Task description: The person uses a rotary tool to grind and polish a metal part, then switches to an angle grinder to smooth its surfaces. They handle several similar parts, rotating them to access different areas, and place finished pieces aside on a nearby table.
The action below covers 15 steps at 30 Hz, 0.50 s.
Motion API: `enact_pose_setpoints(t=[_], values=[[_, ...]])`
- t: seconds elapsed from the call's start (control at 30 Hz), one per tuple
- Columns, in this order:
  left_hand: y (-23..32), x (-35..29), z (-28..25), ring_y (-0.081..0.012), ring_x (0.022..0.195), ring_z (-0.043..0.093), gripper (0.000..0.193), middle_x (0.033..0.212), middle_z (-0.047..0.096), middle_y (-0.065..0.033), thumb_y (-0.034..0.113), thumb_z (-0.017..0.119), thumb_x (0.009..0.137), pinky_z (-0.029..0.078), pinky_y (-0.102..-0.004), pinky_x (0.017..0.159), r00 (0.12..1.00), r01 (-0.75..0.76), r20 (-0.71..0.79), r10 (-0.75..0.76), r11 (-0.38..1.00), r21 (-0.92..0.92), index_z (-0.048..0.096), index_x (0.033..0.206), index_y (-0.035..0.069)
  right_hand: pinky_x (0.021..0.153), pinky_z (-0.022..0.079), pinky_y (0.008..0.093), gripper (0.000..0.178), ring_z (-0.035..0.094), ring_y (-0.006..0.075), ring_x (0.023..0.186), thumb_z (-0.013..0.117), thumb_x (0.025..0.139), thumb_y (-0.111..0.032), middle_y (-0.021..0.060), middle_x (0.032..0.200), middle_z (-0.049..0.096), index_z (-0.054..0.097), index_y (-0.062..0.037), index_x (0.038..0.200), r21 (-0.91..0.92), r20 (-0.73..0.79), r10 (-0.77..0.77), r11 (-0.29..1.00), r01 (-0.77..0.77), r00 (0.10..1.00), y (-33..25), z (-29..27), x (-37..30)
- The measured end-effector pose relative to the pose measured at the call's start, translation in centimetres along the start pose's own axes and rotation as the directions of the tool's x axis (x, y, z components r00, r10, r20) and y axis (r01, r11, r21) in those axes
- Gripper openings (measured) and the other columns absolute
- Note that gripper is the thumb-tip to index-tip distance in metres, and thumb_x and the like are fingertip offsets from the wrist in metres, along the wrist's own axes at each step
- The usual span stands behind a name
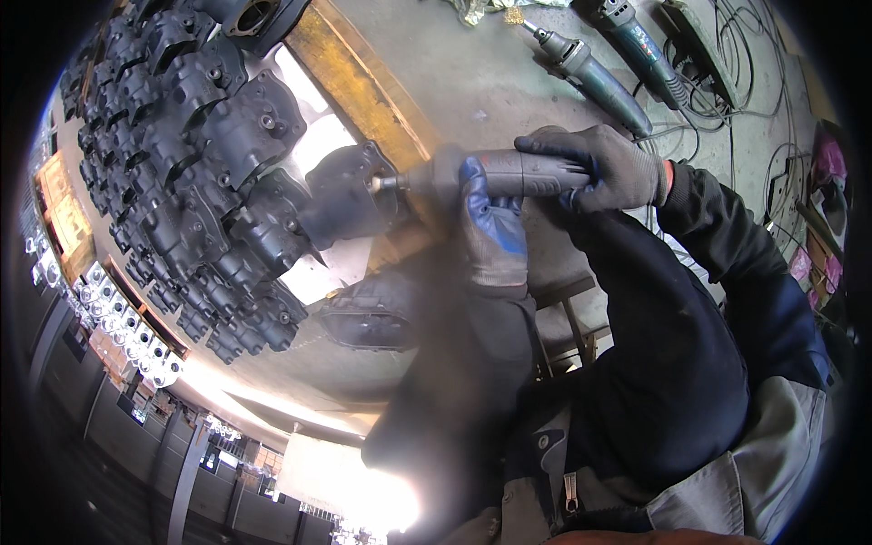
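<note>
A dark grey die grinder [536, 173] lies nearly level across the view, its nose toward the left. My right hand [622, 163], in a grey glove with dark fingers, is wrapped round its rear end. Closer to the nose, my left hand [495, 222], gloved in grey with blue on the fingers, grips the body from below. The grinder's bright tip [386, 183] is at the flanged end of a black metal casting [350, 195]; whether they touch cannot be made out. A blurred smudge covers part of the front of the tool.
Many black castings [245, 127] are piled at the left. A yellow beam [363, 68] runs beside them. Another casting [368, 322] lies below. At the upper right are a power tool with a brass-coloured brush [595, 82], a second power tool [636, 45] and tangled cables [749, 91].
</note>
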<state>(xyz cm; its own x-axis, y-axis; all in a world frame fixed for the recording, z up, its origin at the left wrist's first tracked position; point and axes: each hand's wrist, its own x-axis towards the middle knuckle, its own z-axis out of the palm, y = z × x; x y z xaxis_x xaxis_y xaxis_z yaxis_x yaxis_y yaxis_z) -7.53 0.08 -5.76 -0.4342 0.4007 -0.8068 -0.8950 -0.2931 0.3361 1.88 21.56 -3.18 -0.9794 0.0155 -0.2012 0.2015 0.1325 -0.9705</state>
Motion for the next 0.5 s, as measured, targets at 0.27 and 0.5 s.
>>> enact_pose_setpoints(t=[0.27,0.5], values=[[-0.5,-1.7,0.3,-0.0263,0.134,0.057,0.058,0.145,0.057,-0.0124,0.043,0.066,0.107,0.044,-0.0487,0.118,0.999,-0.022,-0.033,0.021,0.999,-0.039,0.052,0.15,0.008,0.103,0.057,0.0421,0.081,0.075,0.0348,0.114,0.076,0.073,-0.012,0.0236,0.13,0.072,0.056,0.0018,0.15,-0.042,0.14,0.0,0.999,0.006,0.99,-0.9,-0.9,0.1],[0.2,0.1,1.3,-0.0266,0.135,0.057,0.058,0.144,0.058,-0.0108,0.045,0.066,0.107,0.043,-0.048,0.118,0.999,-0.051,0.0,0.051,0.998,0.036,0.052,0.151,0.011,0.102,0.058,0.0403,0.079,0.075,0.033,0.113,0.073,0.073,-0.011,0.0216,0.125,0.075,0.058,-0.0031,0.151,-0.015,0.046,0.042,0.999,-0.041,0.998,-0.1,-0.7,0.2]])
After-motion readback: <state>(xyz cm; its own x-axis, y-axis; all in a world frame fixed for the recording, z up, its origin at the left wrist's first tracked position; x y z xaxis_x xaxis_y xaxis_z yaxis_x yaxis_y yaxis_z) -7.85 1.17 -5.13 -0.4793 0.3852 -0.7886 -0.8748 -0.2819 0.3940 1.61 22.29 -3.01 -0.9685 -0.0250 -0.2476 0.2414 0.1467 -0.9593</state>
